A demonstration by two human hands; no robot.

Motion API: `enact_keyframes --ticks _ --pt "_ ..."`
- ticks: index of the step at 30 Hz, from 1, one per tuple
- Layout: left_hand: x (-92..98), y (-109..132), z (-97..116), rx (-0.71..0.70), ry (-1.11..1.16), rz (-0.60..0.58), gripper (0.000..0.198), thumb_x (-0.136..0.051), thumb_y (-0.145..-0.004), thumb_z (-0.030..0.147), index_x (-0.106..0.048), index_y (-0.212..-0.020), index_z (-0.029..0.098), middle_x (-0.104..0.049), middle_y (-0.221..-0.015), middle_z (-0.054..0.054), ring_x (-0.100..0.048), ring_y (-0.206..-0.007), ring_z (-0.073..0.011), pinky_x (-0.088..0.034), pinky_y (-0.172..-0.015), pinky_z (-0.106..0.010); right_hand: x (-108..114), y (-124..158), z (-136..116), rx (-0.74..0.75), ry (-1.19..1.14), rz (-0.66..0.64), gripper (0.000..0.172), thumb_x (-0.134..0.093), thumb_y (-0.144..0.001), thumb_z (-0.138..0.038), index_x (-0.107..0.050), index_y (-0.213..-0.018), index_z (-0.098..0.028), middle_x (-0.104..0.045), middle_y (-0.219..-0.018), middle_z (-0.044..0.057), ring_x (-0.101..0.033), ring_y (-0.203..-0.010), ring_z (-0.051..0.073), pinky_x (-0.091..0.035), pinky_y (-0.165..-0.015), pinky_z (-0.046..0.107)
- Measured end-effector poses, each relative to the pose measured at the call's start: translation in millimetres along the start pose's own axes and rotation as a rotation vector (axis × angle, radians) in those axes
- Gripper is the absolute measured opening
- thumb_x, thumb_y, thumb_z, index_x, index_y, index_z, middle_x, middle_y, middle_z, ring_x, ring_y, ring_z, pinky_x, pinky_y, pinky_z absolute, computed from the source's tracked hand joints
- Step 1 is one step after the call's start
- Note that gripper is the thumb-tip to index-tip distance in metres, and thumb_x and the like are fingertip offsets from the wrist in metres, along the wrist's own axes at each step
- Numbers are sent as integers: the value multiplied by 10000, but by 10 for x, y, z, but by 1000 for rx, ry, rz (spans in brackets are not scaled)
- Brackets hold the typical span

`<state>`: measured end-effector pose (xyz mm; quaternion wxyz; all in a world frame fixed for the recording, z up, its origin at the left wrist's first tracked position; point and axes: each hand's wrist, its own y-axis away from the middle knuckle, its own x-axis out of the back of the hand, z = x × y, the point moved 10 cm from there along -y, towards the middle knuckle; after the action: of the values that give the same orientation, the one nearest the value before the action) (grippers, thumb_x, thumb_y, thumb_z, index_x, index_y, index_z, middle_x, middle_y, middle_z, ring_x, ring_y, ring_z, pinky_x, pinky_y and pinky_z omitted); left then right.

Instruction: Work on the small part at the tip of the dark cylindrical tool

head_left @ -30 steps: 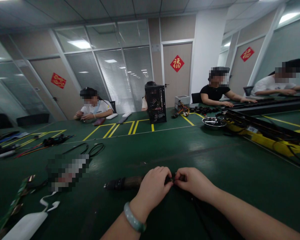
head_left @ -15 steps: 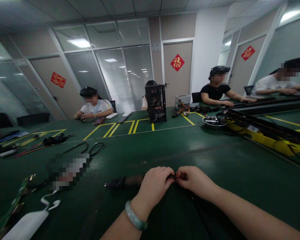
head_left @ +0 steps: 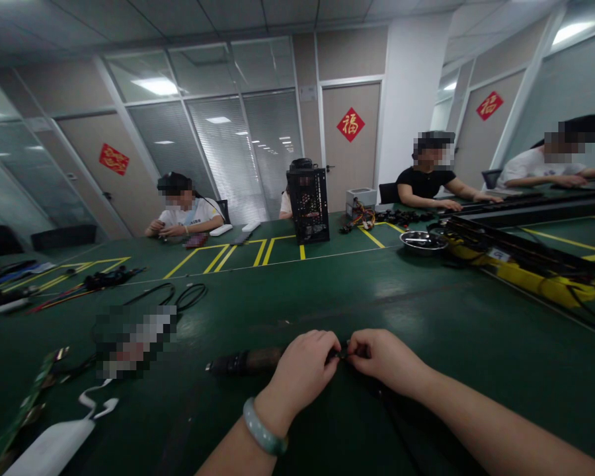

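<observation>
My left hand [head_left: 305, 370] and my right hand [head_left: 384, 360] meet over the green work table [head_left: 426, 317], their fingertips pinching a small black connector [head_left: 344, 352]. It is mostly hidden by my fingers. A thick dark cable end [head_left: 242, 362] with a brownish sleeve runs out from under my left hand toward the left. A thin black cable [head_left: 394, 403] trails down from my hands. A pale green bangle [head_left: 262, 428] circles my left wrist.
To the left lie coiled black cables [head_left: 191, 297] and a green circuit strip [head_left: 30, 396]. Ahead stand a black computer case [head_left: 307, 205] and a steel bowl [head_left: 422, 242]. Co-workers [head_left: 183, 215] sit along the far side of the table.
My hands stay pinched together on the connector, shifting only slightly. The whole view has tilted a little as my head moved.
</observation>
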<state>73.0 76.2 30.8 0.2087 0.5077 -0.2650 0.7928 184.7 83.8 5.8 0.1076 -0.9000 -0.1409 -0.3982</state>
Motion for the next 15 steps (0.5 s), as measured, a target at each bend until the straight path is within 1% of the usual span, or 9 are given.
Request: enact_keyframes --ticks 10,15 --pt "13 -3 -3 -2 19 18 148 -604 -830 159 -573 -949 241 -597 -934 16 -550 -882 -184 -426 -782 -319 -16 -15 29 -15 -15 11 75 -614 -774 -186 -680 -797 -211 -675 -748 -22 -608 -672 129 -388 -568 193" --pt "6 -3 -2 -1 -8 27 142 -628 -826 190 -572 -947 239 -601 -930 10 -551 -891 -196 -425 -772 -322 -24 -16 38 -12 -33 13 67 -608 -778 -196 -674 -788 -206 -673 -732 -20 -608 -655 126 -386 -561 191"
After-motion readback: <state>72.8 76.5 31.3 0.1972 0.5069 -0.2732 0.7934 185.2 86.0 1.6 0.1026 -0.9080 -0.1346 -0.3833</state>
